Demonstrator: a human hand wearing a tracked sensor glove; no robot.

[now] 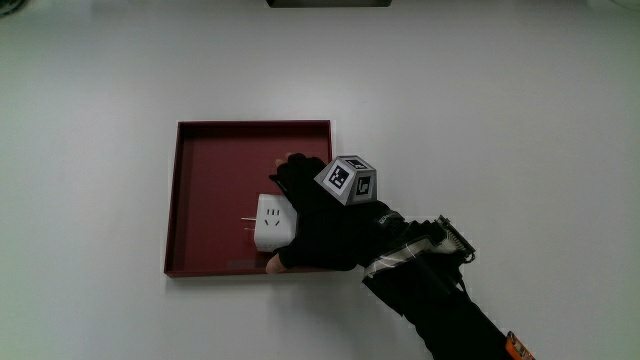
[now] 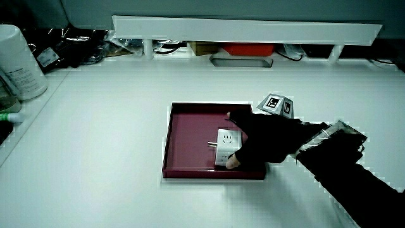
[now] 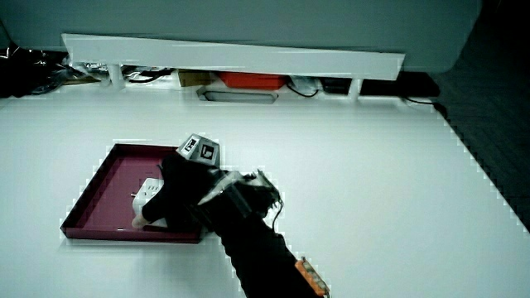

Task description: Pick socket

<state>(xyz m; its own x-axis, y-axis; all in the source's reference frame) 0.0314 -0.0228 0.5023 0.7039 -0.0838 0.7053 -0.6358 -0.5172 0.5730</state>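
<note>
So the gloved hands (image 1: pixel 318 222) are curled around the white socket (image 1: pixel 272 222), which sits inside the dark red tray (image 1: pixel 215 180) on the worktop (image 1: pixel 90 180).

The light is bright and even over the white desk (image 1: pixel 480 110), with only soft, weak shadows. The black hand (image 1: pixel 318 225) appears very dark, almost without detail. In both side views jagged white outlines surround dark things.

No readable text anywhere, black-and-white marker pattern on cube (image 1: pixel 349 180), possibly coded, no letters
</note>
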